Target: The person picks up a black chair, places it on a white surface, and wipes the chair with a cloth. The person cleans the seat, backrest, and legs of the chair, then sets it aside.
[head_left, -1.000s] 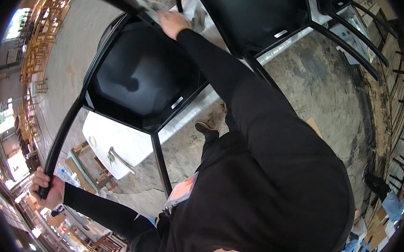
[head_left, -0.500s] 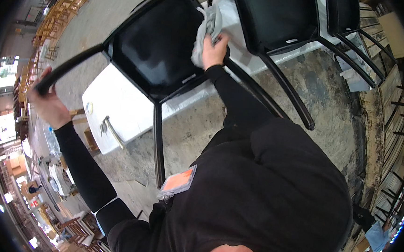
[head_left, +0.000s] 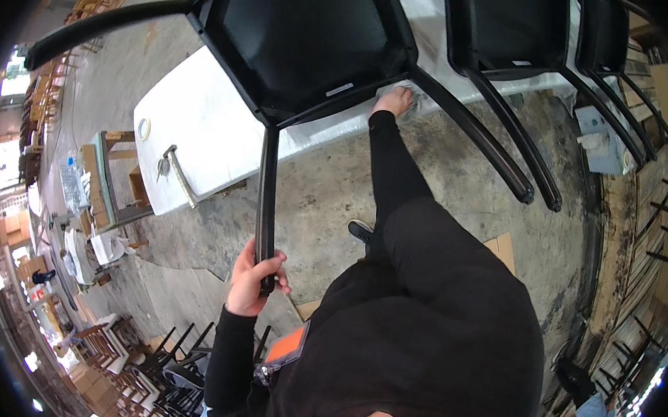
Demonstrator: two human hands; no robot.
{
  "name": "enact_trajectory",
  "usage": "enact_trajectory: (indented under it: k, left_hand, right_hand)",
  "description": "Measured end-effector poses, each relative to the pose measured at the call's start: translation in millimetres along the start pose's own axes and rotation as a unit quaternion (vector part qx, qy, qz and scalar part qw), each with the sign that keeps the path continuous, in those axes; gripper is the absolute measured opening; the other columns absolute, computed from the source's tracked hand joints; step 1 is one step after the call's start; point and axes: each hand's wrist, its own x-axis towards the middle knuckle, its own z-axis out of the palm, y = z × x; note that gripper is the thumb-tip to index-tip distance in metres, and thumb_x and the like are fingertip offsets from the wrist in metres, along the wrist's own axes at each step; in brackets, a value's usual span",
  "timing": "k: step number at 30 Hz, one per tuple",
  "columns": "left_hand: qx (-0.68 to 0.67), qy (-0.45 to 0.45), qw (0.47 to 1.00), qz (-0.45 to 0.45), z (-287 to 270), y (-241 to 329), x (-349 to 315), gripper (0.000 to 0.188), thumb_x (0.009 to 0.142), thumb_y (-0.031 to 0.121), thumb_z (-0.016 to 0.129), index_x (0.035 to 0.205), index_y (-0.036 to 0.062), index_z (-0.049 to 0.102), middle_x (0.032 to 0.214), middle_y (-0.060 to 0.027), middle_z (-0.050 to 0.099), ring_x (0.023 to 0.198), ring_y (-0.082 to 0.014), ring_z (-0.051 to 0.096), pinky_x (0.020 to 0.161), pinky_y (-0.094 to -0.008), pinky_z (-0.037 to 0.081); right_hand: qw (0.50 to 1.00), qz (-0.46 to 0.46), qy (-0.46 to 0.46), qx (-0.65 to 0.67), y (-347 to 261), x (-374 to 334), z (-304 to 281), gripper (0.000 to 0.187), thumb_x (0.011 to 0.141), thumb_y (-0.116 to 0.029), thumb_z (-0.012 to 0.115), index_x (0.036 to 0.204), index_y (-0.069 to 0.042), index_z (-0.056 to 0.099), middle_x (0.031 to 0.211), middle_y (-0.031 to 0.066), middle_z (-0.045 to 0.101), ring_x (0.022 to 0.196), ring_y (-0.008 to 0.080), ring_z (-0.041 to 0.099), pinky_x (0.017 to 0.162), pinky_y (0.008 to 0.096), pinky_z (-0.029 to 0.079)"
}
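A black chair (head_left: 311, 40) is tipped over on a white-covered table (head_left: 201, 114), its seat's underside toward me and its dark legs pointing outward. My left hand (head_left: 250, 282) is closed round the lower end of the nearest leg (head_left: 267, 196). At the seat's near right edge, close to the base of another leg (head_left: 471, 129), my right hand (head_left: 392, 102) grips a crumpled grey cloth (head_left: 410, 96). Much of the cloth is hidden by the hand and the chair.
Two more overturned black chairs (head_left: 509, 35) (head_left: 603, 37) are lined up to the right. A hammer (head_left: 179, 176) and a tape roll (head_left: 144, 129) lie on the table's left part. A wooden frame (head_left: 111, 177) stands left of it. My shoe (head_left: 359, 230) shows on the concrete floor.
My left hand has left the far-left leg and now holds the near leg's end. My right hand, with the cloth, has moved from the seat's right side to its near right edge.
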Motion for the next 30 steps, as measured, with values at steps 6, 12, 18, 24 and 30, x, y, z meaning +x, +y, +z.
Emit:
enact_trajectory:
  k: [6, 12, 18, 24, 30]
  left_hand:
    - [0.047, 0.037, 0.998, 0.004, 3.3, -0.4, 17.0, 0.04, 0.08, -0.002, 0.062, 0.115, 0.0023, 0.043, 0.075, -0.0073, 0.055, 0.047, -0.0178, 0.055, 0.039, -0.0326, 0.046]
    - [0.005, 0.01, 1.0, 0.022, 1.5, 0.0, 14.2, 0.049, 0.078, -0.003, 0.062, 0.122, 0.0017, 0.041, 0.075, -0.0075, 0.055, 0.047, -0.018, 0.055, 0.038, -0.0318, 0.045]
    - [-0.025, 0.011, 0.999, 0.017, -1.9, -5.8, 15.5, 0.074, 0.077, -0.004, 0.062, 0.143, 0.0018, 0.029, 0.077, -0.0069, 0.056, 0.047, -0.0169, 0.056, 0.038, -0.0316, 0.044]
    - [-0.054, 0.015, 0.998, 0.034, -2.4, -8.4, 14.8, 0.074, 0.077, -0.005, 0.062, 0.143, 0.0004, 0.029, 0.074, -0.0065, 0.055, 0.044, -0.0172, 0.055, 0.037, -0.0321, 0.043]
    - [-0.244, -0.049, 0.965, 0.083, -6.7, -26.1, 22.8, 0.034, 0.082, -0.002, 0.063, 0.109, 0.0022, 0.044, 0.078, -0.0073, 0.058, 0.052, -0.0161, 0.057, 0.043, -0.0324, 0.047]
  right_hand:
    - [0.946, -0.003, -0.251, -0.204, 51.4, -172.3, 24.9, 0.035, 0.094, -0.02, 0.05, 0.118, 0.006, 0.053, 0.133, 0.0361, 0.044, 0.123, 0.0471, 0.044, 0.101, 0.054, 0.036]
    - [0.915, 0.176, -0.362, 0.029, 79.0, -109.2, 18.1, 0.019, 0.089, -0.022, 0.055, 0.102, -0.008, 0.059, 0.094, 0.0024, 0.058, 0.078, 0.0169, 0.052, 0.068, 0.0375, 0.045]
    - [0.965, 0.188, -0.047, 0.175, 11.4, 8.5, 13.4, 0.039, 0.095, -0.027, 0.041, 0.124, -0.004, 0.052, 0.13, 0.0131, 0.057, 0.11, 0.0276, 0.055, 0.096, 0.0439, 0.043]
    - [0.864, 0.342, -0.355, 0.104, 58.3, -144.5, 30.0, 0.036, 0.093, -0.028, 0.045, 0.116, -0.003, 0.057, 0.123, 0.0172, 0.058, 0.114, 0.0297, 0.055, 0.098, 0.0423, 0.043]
    - [0.747, 0.006, -0.642, -0.171, -67.6, -120.7, 5.4, 0.03, 0.096, -0.028, 0.052, 0.104, -0.004, 0.068, 0.102, 0.0074, 0.07, 0.097, 0.0223, 0.066, 0.087, 0.0369, 0.051]
